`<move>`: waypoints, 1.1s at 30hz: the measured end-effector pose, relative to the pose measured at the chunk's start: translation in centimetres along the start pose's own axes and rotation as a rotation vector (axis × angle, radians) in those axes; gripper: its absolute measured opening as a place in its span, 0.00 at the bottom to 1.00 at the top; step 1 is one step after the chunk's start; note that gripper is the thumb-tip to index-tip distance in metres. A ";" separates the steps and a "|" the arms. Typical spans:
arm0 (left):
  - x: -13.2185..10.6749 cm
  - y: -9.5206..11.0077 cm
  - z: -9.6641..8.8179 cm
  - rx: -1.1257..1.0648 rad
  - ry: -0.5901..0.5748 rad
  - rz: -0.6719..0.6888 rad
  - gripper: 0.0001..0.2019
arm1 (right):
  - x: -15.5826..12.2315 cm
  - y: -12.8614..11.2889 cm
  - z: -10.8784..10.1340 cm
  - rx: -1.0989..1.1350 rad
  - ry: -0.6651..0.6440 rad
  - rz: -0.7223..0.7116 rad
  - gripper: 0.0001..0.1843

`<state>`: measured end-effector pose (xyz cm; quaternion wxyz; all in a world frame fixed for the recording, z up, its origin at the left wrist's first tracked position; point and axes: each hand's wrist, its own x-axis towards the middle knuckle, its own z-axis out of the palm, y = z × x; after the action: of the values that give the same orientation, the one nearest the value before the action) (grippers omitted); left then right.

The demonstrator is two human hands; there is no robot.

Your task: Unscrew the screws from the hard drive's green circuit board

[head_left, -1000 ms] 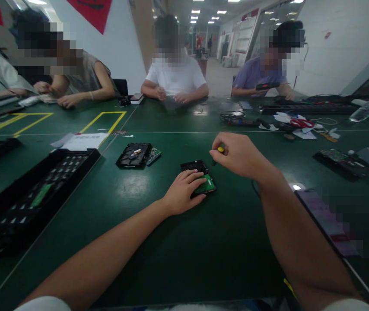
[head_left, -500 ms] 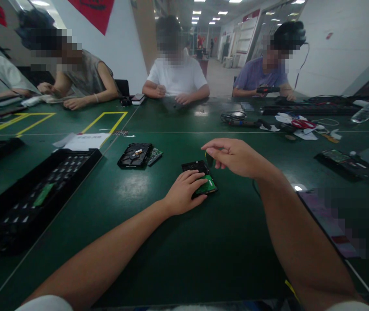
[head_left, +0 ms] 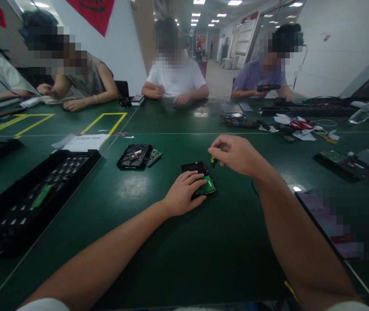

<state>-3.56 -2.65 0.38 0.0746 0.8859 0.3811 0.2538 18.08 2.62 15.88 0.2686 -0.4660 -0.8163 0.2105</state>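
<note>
My left hand [head_left: 181, 196] rests over a hard drive [head_left: 192, 167] with a green circuit board [head_left: 208, 185], fingers spread across its top and thumb along the near edge. It holds the drive down on the green table, hiding its left part. Just above the drive's right end, my right hand [head_left: 233, 153] is closed in a pinch on a small black-and-yellow screwdriver [head_left: 213, 160]; most of it is hidden, and I cannot see whether its tip touches anything. Left of my hands lies another hard drive [head_left: 134, 156], with a loose circuit board [head_left: 154, 157] against its right side.
A long black tray [head_left: 84, 157] with a green board [head_left: 42, 195] lies at left, papers [head_left: 89, 141] behind it. On the right are a dark-edged panel [head_left: 323, 220] and a device with a circuit board [head_left: 338, 164]. Cables [head_left: 236, 119] lie farther back; several people sit across the table.
My right hand has shifted slightly up and to the right, and the screwdriver has turned so that more yellow shows. My left hand stays on the hard drive.
</note>
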 end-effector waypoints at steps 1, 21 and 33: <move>0.0 0.0 0.0 0.000 -0.001 0.000 0.27 | 0.0 0.1 0.0 0.013 -0.004 -0.002 0.12; 0.0 0.1 -0.1 -0.013 0.010 0.000 0.26 | -0.5 0.0 -1.2 -0.021 -0.062 -0.082 0.13; 0.1 0.2 -0.2 -0.017 0.010 -0.001 0.27 | -0.3 -0.1 -0.8 -0.046 -0.004 -0.052 0.10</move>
<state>-3.46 -2.78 0.63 0.0802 0.8838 0.3797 0.2612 18.71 2.37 16.48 0.2616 -0.4503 -0.8332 0.1857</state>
